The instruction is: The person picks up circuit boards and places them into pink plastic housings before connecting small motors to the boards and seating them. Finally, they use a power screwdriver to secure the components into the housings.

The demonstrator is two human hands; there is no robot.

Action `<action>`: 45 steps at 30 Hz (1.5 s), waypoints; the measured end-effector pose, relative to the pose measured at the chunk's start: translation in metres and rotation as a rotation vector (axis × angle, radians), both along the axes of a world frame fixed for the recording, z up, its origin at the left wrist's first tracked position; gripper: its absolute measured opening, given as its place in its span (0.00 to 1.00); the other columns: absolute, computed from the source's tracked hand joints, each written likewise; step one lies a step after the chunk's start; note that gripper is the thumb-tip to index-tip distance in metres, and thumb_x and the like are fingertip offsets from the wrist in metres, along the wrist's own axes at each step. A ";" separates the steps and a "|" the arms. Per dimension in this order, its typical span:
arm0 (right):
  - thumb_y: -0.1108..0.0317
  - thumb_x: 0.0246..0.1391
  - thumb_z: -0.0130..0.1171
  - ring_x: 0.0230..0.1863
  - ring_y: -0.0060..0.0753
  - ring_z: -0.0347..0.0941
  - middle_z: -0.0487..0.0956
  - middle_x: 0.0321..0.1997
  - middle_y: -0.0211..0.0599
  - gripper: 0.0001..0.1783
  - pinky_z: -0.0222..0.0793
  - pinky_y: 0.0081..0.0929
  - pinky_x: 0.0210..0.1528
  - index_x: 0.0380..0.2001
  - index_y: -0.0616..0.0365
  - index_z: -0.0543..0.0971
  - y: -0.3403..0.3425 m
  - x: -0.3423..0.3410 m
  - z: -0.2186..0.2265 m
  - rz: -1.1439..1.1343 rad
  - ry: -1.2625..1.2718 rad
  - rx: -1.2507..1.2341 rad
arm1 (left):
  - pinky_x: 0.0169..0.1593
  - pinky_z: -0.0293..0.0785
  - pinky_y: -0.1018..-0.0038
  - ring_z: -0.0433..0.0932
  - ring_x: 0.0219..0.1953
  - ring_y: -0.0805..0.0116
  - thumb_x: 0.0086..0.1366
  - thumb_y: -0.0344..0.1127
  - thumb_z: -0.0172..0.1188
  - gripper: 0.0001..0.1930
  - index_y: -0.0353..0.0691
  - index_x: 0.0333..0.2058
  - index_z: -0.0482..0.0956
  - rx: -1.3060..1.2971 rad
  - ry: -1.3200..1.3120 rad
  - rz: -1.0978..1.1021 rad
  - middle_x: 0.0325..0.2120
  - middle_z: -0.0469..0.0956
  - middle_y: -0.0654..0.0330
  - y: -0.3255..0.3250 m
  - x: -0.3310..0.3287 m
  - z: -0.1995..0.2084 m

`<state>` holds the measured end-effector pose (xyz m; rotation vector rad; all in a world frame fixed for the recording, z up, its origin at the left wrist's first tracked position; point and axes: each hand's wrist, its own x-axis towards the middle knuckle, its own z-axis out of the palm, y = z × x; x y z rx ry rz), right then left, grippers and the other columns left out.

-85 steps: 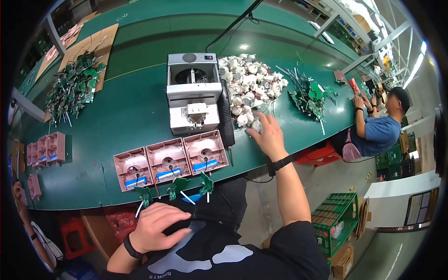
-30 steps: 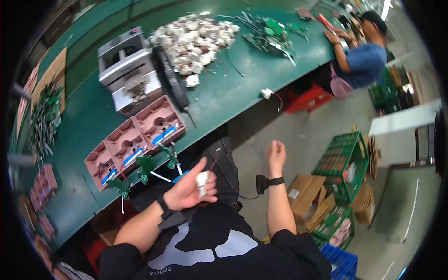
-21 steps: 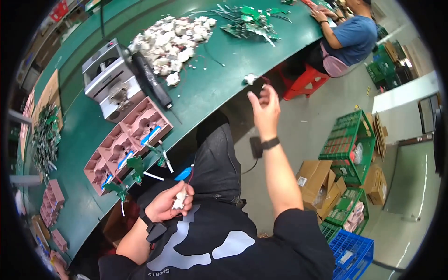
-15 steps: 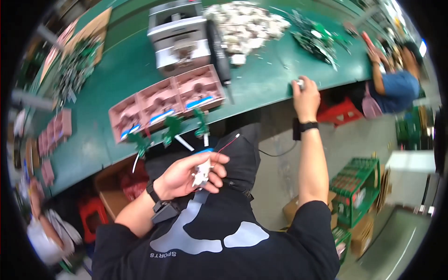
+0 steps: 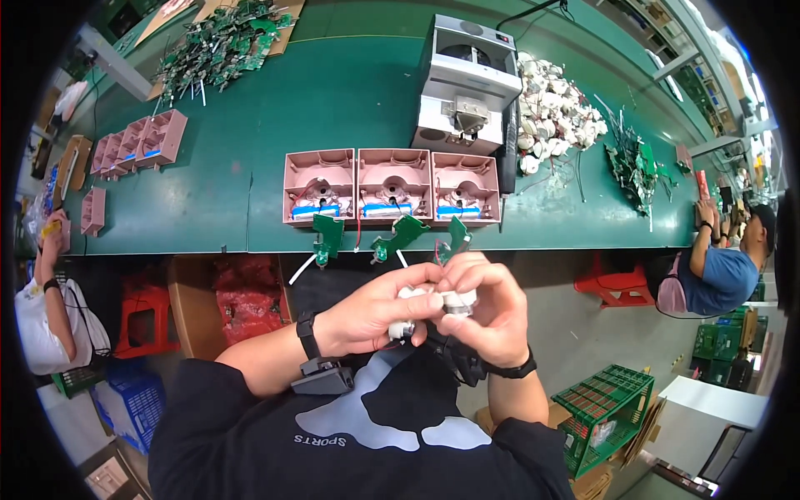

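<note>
My left hand [image 5: 379, 308] and my right hand [image 5: 493, 315] meet in front of my chest. Fingers of the left are closed around small white plastic parts [image 5: 401, 330], one showing a dark end. Between the fingertips of the right is a round white part with a silvery metal band [image 5: 457, 305], pressed close to the left fingers. Just beyond the hands, three pink plastic housings [image 5: 393, 158] stand in a row, each with a blue strip inside. Green circuit boards [image 5: 330, 236] with white leads hang at their near side, over the table edge.
A grey-white machine [image 5: 467, 75] stands behind the housings. To its right lie a heap of white parts [image 5: 554, 117] and a bundle of green boards [image 5: 635, 167]. More pink housings [image 5: 162, 137] sit left, below a pile of boards [image 5: 217, 50]. A co-worker [image 5: 717, 271] sits at the right.
My right hand has come back from the table's right side to meet the left, bringing a white part. My view has turned, so the housings appear straight ahead.
</note>
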<state>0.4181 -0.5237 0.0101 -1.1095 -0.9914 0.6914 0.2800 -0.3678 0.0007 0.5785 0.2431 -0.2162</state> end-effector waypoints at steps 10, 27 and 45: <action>0.80 0.52 0.66 0.44 0.39 0.78 0.82 0.36 0.41 0.16 0.73 0.38 0.53 0.45 0.62 0.78 0.010 -0.020 0.041 -0.124 -0.013 -0.286 | 0.32 0.73 0.80 0.79 0.32 0.79 0.74 0.40 0.62 0.15 0.35 0.51 0.83 0.475 -0.122 -0.032 0.30 0.80 0.65 0.017 -0.010 0.019; 0.64 0.44 0.81 0.47 0.36 0.79 0.81 0.46 0.34 0.24 0.78 0.37 0.48 0.46 0.55 0.84 0.019 -0.013 0.026 -0.468 -1.064 -0.036 | 0.33 0.76 0.76 0.79 0.29 0.76 0.79 0.44 0.53 0.21 0.31 0.54 0.82 0.407 -0.008 0.084 0.31 0.83 0.60 0.024 -0.002 0.021; 0.85 0.58 0.62 0.30 0.34 0.84 0.85 0.32 0.43 0.05 0.79 0.24 0.35 0.36 0.68 0.84 0.035 0.065 0.024 -0.257 -0.717 -0.368 | 0.33 0.73 0.79 0.76 0.27 0.77 0.81 0.45 0.51 0.17 0.36 0.41 0.80 0.204 0.064 -0.207 0.27 0.77 0.65 0.022 -0.021 -0.033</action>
